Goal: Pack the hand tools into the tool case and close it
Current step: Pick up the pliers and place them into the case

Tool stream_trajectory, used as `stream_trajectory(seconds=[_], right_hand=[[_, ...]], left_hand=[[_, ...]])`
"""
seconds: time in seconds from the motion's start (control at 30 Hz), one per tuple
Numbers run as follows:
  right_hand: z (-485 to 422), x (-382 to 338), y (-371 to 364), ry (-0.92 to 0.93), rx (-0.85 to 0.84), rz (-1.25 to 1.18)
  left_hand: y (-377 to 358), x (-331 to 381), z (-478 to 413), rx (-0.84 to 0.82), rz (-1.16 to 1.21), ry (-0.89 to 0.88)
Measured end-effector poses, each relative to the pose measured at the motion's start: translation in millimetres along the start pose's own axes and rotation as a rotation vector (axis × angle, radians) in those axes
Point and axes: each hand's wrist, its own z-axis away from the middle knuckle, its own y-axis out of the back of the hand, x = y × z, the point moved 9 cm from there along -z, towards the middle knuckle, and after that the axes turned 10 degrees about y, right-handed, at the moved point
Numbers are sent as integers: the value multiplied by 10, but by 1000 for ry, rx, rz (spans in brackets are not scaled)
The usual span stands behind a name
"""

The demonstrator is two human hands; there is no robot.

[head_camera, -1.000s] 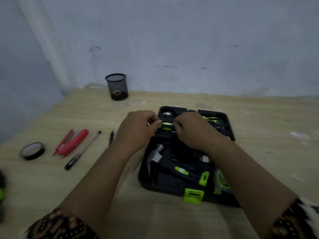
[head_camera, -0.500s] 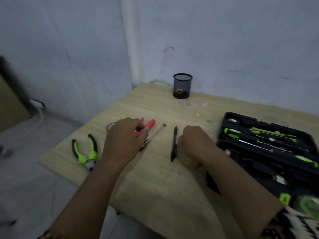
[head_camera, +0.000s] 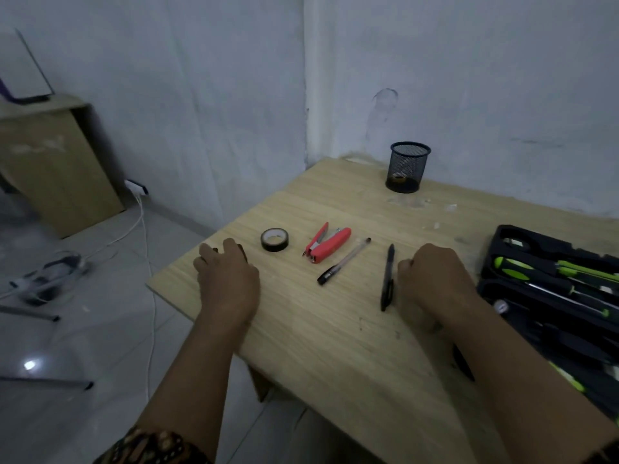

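Open tool case (head_camera: pixel 542 244) holds green-handled screwdrivers (head_camera: pixel 536 269).

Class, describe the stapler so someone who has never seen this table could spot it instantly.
Look at the wooden table, left of the open tool case. The stapler lies between a black tape roll and a clear pen. It alone is red.

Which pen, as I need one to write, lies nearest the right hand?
The all-black pen, just beside the right hand. The clear-barrelled pen with a black cap lies farther off, by the red stapler.
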Motion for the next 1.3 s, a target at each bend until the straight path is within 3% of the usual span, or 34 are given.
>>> stream_trajectory(seconds=[0.2,0.37,0.47,0.53,0.7,0.83,1.03,1.17,1.3], right_hand=[[79,56,22,-29,-2,-89],[107,-11,103,55,-65,-63],[260,-204,274,207,-50,-129],[398,-291,364,285,-49,-270],[688,-106,434,190,-170,-881],[800,340,598,93,-36,-1136],[950,970,884,44,214,-1142],[960,1168,920,21,295,-1327],[910,1243,960,13,338,-1591]], left_hand=[[110,87,116,5,267,-36],[476,507,520,56,557,-199],[644,856,745,6,784,-268],[591,1094,817,-145,981,-263],[151,1809,1144,-660,1505,-140],[-133,2255,1489,-990,1693,-104],[-370,2483,1833,-1210,1678,-116],[-489,2485,1997,-1329,1683,25],[-464,2503,2197,-1417,1664,-6]])
